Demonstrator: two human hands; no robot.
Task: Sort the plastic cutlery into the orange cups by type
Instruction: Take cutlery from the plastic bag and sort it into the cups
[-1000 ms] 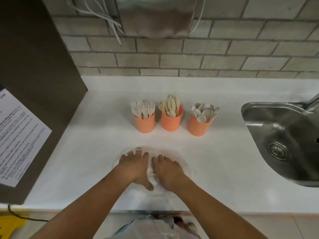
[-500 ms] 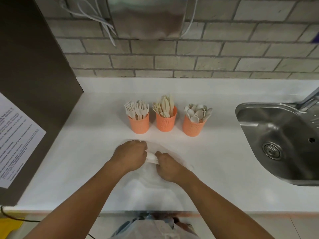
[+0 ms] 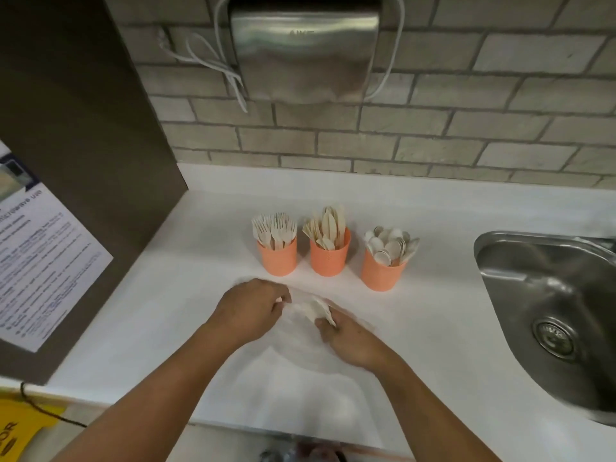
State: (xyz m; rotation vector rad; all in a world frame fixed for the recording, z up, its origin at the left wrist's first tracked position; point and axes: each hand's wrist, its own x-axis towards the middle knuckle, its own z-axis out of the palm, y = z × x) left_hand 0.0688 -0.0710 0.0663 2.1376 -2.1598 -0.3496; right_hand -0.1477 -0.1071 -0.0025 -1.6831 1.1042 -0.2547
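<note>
Two sets of fingers are closed on a pale bundle of cutlery (image 3: 315, 310). The fingers of the left hand (image 3: 253, 311) are curled inward and pinched on its left end. The thumb and fingertips of the right hand (image 3: 346, 338) are pinched on its right end (which kind of cutlery the bundle holds cannot be told). A clear plastic bag (image 3: 300, 358) is spread under and around both hands, reaching toward the near edge of the white countertop (image 3: 186, 295).

Beyond the hands, near them but apart, a row of three is formed. The left orange cup (image 3: 278, 261) is filled with forks (image 3: 275, 230), tines up. The middle orange cup (image 3: 330, 261) is filled with knives (image 3: 328, 225). The right orange cup (image 3: 380, 276) is filled with spoons (image 3: 390, 243), bowls up, and is set slightly nearer than the other two.

Well to the right, a stainless steel sink (image 3: 500, 240) is set into the counter, with its drain (image 3: 553, 338) in view. On the brick wall (image 3: 466, 135) behind, a metal hand dryer (image 3: 305, 51) is mounted, and white cables (image 3: 216, 66) are looped beside it. At the left, a printed notice (image 3: 43, 261) is fixed to a dark panel (image 3: 83, 111), and part of a yellow sign (image 3: 16, 428) is seen in the lower corner.
</note>
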